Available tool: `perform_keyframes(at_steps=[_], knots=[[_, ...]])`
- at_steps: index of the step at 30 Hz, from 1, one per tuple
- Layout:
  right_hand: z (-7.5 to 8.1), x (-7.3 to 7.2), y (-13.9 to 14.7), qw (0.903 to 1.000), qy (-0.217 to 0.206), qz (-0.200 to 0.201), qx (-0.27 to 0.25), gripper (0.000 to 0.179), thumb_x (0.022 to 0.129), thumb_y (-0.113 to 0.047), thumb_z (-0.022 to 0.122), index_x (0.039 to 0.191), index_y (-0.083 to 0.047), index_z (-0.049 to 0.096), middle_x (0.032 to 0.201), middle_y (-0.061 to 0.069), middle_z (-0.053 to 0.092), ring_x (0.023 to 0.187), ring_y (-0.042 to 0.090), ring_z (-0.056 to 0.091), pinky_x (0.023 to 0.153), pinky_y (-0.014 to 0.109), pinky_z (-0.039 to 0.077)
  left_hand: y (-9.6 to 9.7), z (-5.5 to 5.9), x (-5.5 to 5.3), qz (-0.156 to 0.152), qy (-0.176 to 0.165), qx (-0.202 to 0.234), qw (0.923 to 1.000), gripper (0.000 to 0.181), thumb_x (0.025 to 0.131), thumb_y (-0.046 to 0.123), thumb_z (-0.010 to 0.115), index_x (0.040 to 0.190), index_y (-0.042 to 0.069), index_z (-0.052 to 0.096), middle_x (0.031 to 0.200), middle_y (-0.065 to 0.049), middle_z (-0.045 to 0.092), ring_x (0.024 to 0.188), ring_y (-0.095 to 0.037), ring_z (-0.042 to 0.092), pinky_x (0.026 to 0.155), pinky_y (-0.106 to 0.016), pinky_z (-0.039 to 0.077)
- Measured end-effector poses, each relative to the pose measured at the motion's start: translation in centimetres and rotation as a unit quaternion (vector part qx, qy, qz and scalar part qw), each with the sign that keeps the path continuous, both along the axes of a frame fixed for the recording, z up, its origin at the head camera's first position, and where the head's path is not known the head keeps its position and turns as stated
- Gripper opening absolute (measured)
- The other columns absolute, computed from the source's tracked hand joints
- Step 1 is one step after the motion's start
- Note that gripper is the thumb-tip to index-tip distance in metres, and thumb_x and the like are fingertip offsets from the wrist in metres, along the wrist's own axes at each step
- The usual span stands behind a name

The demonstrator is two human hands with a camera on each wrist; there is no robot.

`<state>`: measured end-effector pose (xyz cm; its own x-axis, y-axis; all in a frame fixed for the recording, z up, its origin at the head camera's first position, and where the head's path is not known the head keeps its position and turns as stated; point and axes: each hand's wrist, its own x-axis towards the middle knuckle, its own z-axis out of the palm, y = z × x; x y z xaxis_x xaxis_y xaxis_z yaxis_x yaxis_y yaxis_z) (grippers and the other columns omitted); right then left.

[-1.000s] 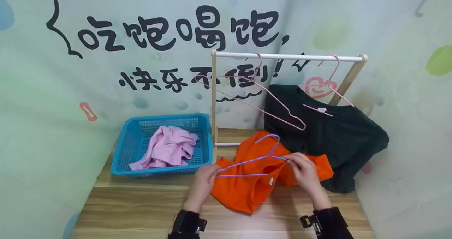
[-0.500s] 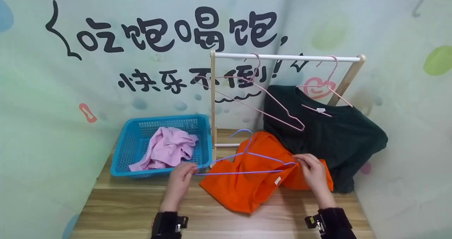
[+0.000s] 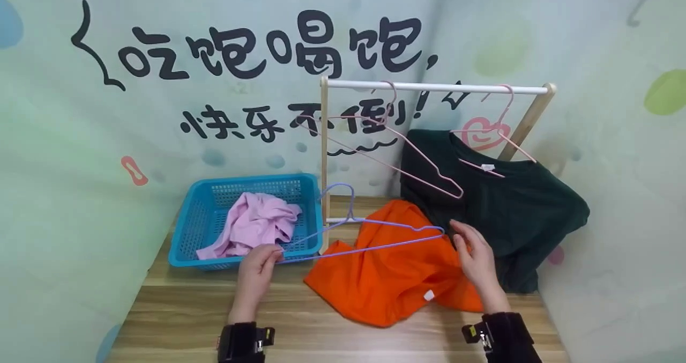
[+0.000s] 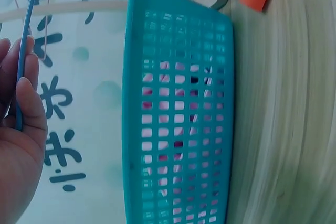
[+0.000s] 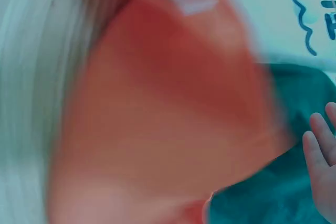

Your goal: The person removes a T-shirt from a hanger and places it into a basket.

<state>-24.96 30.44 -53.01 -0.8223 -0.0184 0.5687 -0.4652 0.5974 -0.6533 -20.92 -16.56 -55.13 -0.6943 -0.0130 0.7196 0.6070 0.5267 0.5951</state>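
Violet-blue clothes hanger (image 3: 351,217), centre, shifted leftward since 0.5 s earlier: left hand (image 3: 256,269) pinches 1 end; right hand (image 3: 476,253), fingers extended, now clear of it. Orange shirt (image 3: 383,285) below; wooden tabletop (image 3: 343,344) reaches bottom edge.

On head feed I see left hand (image 3: 258,269) pinching end of blue hanger (image 3: 359,249), right hand (image 3: 475,256) just beside its other end. Orange garment (image 3: 386,288) crumpled on counter (image 3: 300,320). Pink cloth (image 3: 260,223) in blue basket (image 3: 249,178). Rack (image 3: 439,87) bears pink hanger (image 3: 375,158), plus dark green shirt (image 3: 501,207) on second hanger (image 3: 517,146).

Black cuffs (image 3: 508,336) bear what look like small cameras (image 3: 474,334).
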Motion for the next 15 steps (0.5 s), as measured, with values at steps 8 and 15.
perform_keyframes(at_steps=[8, 15], knots=[[1.0, 0.4, -0.7, 0.9926, 0.044, 0.096, 0.061, 0.042, 0.09, -0.002, 0.069, 0.131, -0.01, 0.064, 0.129, 0.005, 0.063, 0.119, 0.021, 0.052, 0.106, 0.017, 0.032, 2.2, 0.0, -0.7, -0.037, 0.006, -0.007, 0.9993, 0.016, 0.086, -0.009, 0.067, 0.082, 0.007, 0.066, 0.078, -0.001, 0.063, 0.076, -0.019, 0.059, 0.076, -0.024, 0.044], [1.5, 0.7, -0.7, 0.9853, 0.115, 0.109, 0.063, 0.025, 0.083, 0.01, 0.07, 0.101, -0.008, 0.073, 0.096, 0.005, 0.07, 0.089, 0.02, 0.059, 0.086, 0.014, 0.044, 4.0, 0.3, -1.0, -0.039, -0.011, -0.023, 0.9989, 0.01, 0.088, -0.004, 0.066, 0.085, 0.005, 0.068, 0.085, -0.003, 0.067, 0.083, -0.023, 0.062, 0.08, -0.035, 0.047]])
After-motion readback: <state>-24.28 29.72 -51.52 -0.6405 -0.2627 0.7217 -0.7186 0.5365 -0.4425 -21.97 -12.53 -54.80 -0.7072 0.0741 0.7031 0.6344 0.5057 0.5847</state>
